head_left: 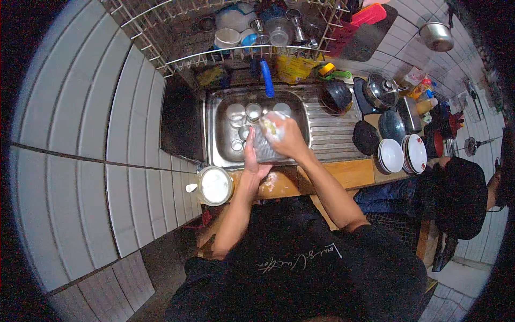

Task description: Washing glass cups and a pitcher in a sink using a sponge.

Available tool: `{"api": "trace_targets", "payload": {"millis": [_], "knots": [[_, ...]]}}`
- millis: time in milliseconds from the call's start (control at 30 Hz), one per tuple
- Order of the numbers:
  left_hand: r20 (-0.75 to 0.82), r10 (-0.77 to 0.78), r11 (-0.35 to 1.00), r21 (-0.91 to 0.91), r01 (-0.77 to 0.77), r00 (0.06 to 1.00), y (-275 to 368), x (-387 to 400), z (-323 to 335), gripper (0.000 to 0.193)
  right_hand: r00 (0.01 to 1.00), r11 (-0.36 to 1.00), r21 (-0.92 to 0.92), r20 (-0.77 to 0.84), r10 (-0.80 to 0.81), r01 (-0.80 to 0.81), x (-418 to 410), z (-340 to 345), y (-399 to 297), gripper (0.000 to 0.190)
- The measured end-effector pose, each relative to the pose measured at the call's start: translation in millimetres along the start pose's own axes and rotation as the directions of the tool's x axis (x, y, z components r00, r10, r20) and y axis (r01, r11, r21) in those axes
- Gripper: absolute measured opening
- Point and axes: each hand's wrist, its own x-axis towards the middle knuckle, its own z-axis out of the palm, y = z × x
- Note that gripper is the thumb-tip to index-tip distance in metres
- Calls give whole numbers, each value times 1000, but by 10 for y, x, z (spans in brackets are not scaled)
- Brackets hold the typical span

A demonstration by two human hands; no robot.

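My left hand (pixel 252 159) grips a clear ribbed container (pixel 263 147) over the front of a steel sink (pixel 212 129). In my right hand (pixel 289 137) is a foamy sponge (pixel 272 131), pressed against the upper end of that container. Blur and suds hide the sponge's edges and the fingers around it. Several drinking glasses stand on the basin floor beyond my hands, among them a wide glass (pixel 235 112), a glass with a bright rim (pixel 253 110) and a small glass (pixel 237 145). A blue tap sleeve (pixel 266 78) hangs over the basin's back edge.
A jug with white contents (pixel 216 186) stands at the counter's left corner. Right of the basin are a ridged drainboard (pixel 332 139), a dark bowl (pixel 337 95), stacked white bowls (pixel 390 156) and a glass-lidded pan (pixel 382 90). A wire dish rack (pixel 241 51) hangs above. Another person (pixel 458 193) is at right.
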Motion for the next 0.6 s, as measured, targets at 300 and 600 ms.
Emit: {"api": "trace_targets", "payload": {"millis": [300, 600], "knots": [[12, -22, 995, 98, 21, 1000, 106, 19, -96, 53, 995, 979, 184, -17, 97, -92, -35, -92, -60, 26], [-62, 92, 983, 167, -80, 994, 20, 232, -180, 53, 989, 986, -98, -46, -144, 139, -35, -53, -180, 25]]}}
